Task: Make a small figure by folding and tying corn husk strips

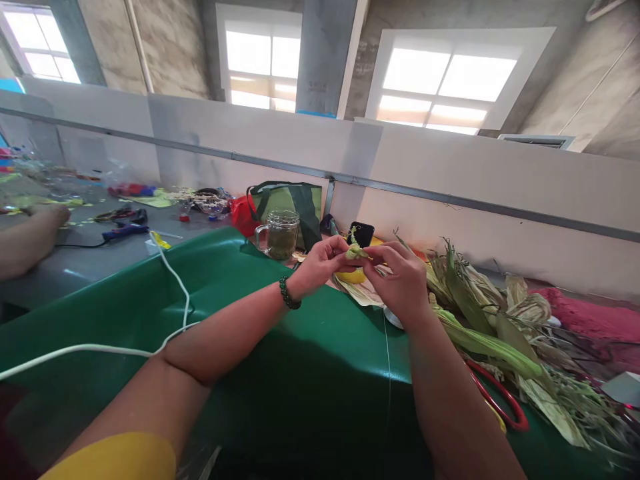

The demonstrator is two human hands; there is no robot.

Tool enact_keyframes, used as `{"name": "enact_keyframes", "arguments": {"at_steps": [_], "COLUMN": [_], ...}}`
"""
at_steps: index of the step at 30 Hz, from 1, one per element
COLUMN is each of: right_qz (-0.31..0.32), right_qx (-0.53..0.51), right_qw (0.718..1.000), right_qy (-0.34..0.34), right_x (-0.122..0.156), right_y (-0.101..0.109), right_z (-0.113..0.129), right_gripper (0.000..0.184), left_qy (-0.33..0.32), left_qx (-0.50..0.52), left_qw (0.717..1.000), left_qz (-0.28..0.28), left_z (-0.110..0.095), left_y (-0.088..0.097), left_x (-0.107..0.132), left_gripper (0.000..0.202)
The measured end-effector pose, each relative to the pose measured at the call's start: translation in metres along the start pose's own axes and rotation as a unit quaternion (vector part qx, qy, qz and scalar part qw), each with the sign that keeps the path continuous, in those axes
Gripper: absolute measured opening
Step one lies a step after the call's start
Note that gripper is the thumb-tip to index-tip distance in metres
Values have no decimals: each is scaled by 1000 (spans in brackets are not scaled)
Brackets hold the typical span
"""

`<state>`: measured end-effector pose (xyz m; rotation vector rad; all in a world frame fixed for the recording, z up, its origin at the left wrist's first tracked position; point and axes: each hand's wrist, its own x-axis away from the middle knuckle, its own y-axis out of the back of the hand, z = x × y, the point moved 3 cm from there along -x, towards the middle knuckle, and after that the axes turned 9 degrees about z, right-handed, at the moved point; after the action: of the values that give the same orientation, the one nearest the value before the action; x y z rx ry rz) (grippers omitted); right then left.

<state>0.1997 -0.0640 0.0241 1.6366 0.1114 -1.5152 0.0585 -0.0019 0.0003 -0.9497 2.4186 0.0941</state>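
Between my two hands is a small pale-green piece of corn husk (356, 252), folded or knotted, with a thin twisted strand rising from it. My left hand (323, 265) pinches its left side; a dark beaded bracelet circles that wrist. From the right, my right hand (399, 277) pinches the same piece with thumb and fingers. Both hands are raised over the far edge of the green sheet (330, 353). Just behind them lie a dark phone (361, 233) and something yellow, partly hidden. A heap of dried and green corn husks (480, 313) lies right of my right hand.
A glass mug (283, 235) with dark liquid stands left of my hands, before a green bag (310, 200). A white cable (175, 280) crosses the sheet. Red-handled scissors (505, 400) lie by the husks. Another person's arm (30, 240) rests at far left.
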Motion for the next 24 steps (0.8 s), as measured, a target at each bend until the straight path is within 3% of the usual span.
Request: {"name": "enact_keyframes", "arguments": {"at_steps": [12, 24], "right_qz": [-5, -102], "right_qx": [62, 188], "right_qw": [997, 966], "right_qy": [37, 146], "right_x": [2, 4], "right_y": [-4, -3], "right_z": [9, 17], "right_gripper": [7, 6], "left_qy": [-6, 5], "left_qx": [32, 56], "left_qw": [999, 998], "left_qz": [-13, -4], "left_z": [0, 3], "left_y": [-3, -3], "left_x": [2, 2], "left_gripper": [47, 46]}}
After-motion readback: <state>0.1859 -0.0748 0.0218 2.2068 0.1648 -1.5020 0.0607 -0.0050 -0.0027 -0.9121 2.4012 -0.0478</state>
